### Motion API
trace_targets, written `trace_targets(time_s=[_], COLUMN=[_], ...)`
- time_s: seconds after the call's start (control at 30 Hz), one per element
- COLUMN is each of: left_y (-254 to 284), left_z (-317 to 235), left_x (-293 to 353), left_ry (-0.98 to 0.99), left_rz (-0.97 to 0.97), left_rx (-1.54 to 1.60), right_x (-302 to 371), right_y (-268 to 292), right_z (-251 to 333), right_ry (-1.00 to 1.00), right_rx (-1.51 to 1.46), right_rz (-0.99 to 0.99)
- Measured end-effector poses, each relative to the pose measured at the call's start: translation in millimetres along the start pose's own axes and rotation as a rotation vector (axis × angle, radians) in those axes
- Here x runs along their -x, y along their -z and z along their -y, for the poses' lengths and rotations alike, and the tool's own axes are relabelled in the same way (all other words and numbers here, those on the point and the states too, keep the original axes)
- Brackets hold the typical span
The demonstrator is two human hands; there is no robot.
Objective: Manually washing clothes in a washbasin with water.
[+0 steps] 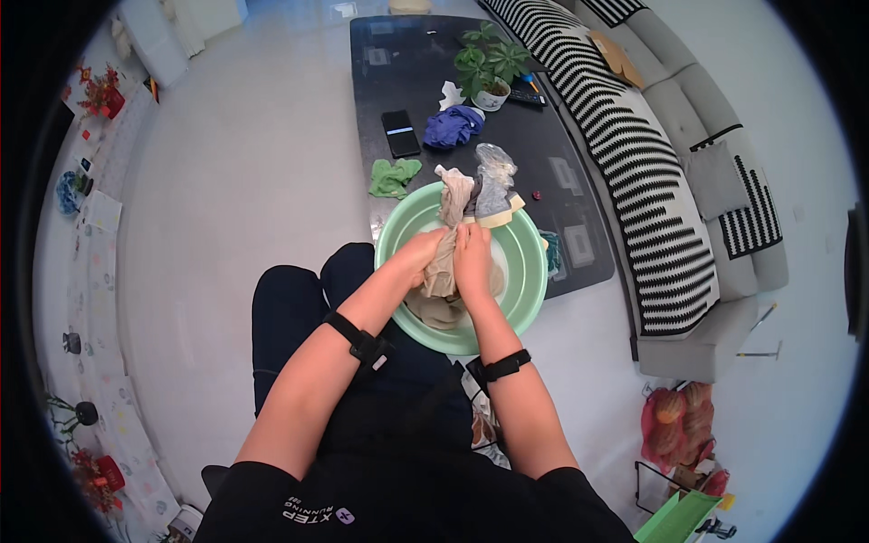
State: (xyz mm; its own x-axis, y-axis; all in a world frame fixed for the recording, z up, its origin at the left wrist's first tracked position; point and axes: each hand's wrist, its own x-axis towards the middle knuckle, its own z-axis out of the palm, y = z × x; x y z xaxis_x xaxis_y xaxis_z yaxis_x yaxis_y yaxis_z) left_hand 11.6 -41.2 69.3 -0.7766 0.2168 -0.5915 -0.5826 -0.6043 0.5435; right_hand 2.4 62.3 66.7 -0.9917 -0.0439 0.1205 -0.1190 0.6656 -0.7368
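Both my hands are over a light green basin [536,262]. My left hand [423,254] is closed on a beige wet-looking cloth [441,276]. Close beside it, my right hand [472,258] also grips this cloth, fingers curled and knuckles up. Part of the cloth hangs between the hands, and more beige fabric lies bunched in the basin below them. A pale beige end [455,193] rises past the far rim. Grey cloth pieces with cream edges [495,195] drape over that rim. My fingertips are partly hidden by the fabric.
The basin sits at the near end of a dark table [398,81]. On the table are a green cloth [394,177], a phone [400,134], a blue-purple cloth [453,127], a potted plant [491,95] and a remote [528,97]. A grey sofa [692,95] stands right.
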Motion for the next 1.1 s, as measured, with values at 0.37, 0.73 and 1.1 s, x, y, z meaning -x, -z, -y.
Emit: trace_targets(time_s=[0.37, 0.73, 1.1], left_y=[12, 32, 15], left_z=[-33, -20, 24], left_x=[11, -6, -21], left_ry=[-0.249, -0.24, -0.218], left_rz=[0.047, 0.031, -0.128], left_rx=[-0.528, 0.257, 0.107], right_x=[-11, -20, 8], right_y=[18, 20, -11], right_z=[-9, -37, 24], right_ry=[-0.213, -0.208, 0.053], right_rx=[-0.73, -0.686, -0.028], right_rz=[0.312, 0.316, 0.075])
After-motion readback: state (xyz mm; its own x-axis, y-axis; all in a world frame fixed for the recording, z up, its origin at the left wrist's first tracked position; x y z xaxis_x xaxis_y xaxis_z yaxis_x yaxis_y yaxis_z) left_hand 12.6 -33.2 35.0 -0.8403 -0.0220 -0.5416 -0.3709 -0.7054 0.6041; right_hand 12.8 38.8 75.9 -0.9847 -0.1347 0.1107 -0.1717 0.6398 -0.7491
